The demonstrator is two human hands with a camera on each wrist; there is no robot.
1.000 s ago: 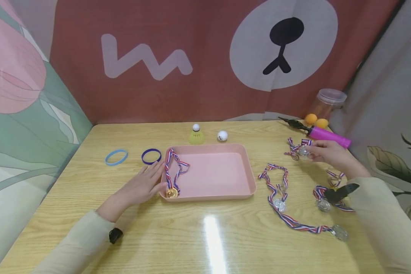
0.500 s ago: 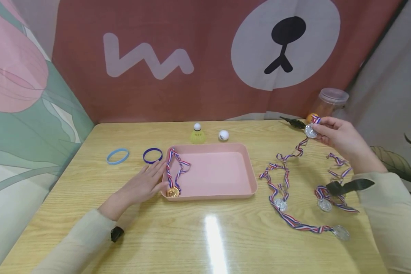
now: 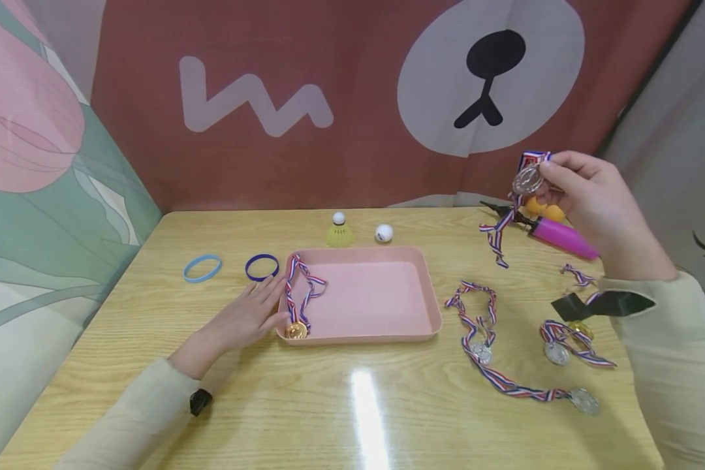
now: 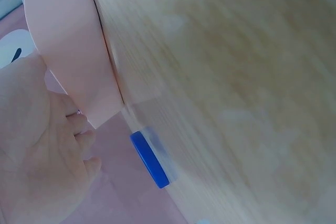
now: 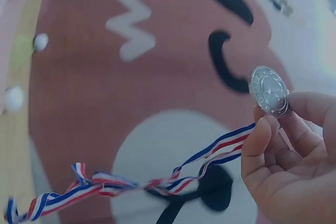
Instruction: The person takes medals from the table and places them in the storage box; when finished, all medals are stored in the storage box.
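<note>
My right hand (image 3: 593, 205) pinches a silver medal (image 3: 527, 179) above the back right of the table. Its red, white and blue ribbon hangs down from the fingers; in the right wrist view the medal (image 5: 269, 92) is between thumb and fingers. My left hand (image 3: 237, 326), fingers extended, rests against the left side of a pink tray (image 3: 373, 297). A gold medal (image 3: 296, 330) with its striped ribbon lies along the tray's left end. The left wrist view shows that hand (image 4: 47, 150) beside the tray's outer wall (image 4: 73, 40).
Silver medals (image 3: 481, 352) with ribbons lie right of the tray, another (image 3: 557, 353) near a partly hidden gold one (image 3: 580, 329). Behind are a magenta pump (image 3: 564, 238), orange balls (image 3: 554, 213), a white ball (image 3: 384, 232) and a shuttlecock (image 3: 339, 232). Wristbands (image 3: 202, 268) lie left.
My right hand has lifted the silver medal off the table and raised it; its ribbon now dangles free of the tabletop. The left hand stays at the tray.
</note>
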